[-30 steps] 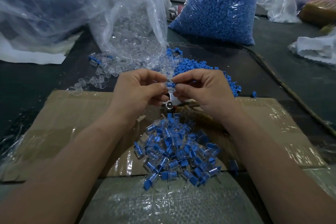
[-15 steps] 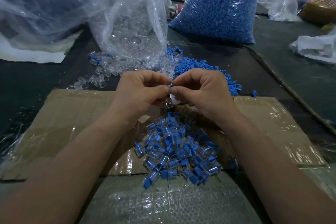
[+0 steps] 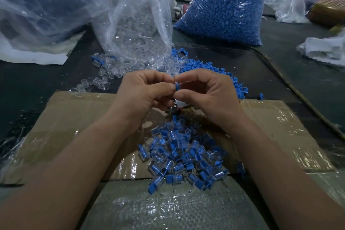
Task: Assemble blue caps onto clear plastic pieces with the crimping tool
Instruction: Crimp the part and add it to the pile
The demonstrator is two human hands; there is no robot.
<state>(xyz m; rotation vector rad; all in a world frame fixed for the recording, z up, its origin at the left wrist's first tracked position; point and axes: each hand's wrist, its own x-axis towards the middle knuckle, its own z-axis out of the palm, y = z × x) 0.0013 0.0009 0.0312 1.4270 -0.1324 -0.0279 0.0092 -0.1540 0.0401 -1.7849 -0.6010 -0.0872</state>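
Note:
My left hand (image 3: 143, 91) and my right hand (image 3: 207, 91) meet fingertip to fingertip above the cardboard. Between them sits a small blue cap (image 3: 177, 87), pinched from both sides; any clear piece behind it is hidden by my fingers. Just below my hands a metal tool (image 3: 175, 107) pokes out, mostly hidden. A heap of assembled blue-capped clear pieces (image 3: 183, 157) lies on the cardboard below. Loose blue caps (image 3: 209, 70) and loose clear pieces (image 3: 104, 78) are piled beyond my hands.
A flattened cardboard sheet (image 3: 74, 117) covers the dark table. At the back stand an open bag of clear pieces (image 3: 134, 30), a full bag of blue caps (image 3: 224, 5) and a big empty-looking plastic bag (image 3: 41, 5). White cloth (image 3: 326, 48) lies at the right.
My fingertips have closed in together and now the blue cap shows between them; the clear piece seen a second ago is now hidden. Hands stay in the same spot.

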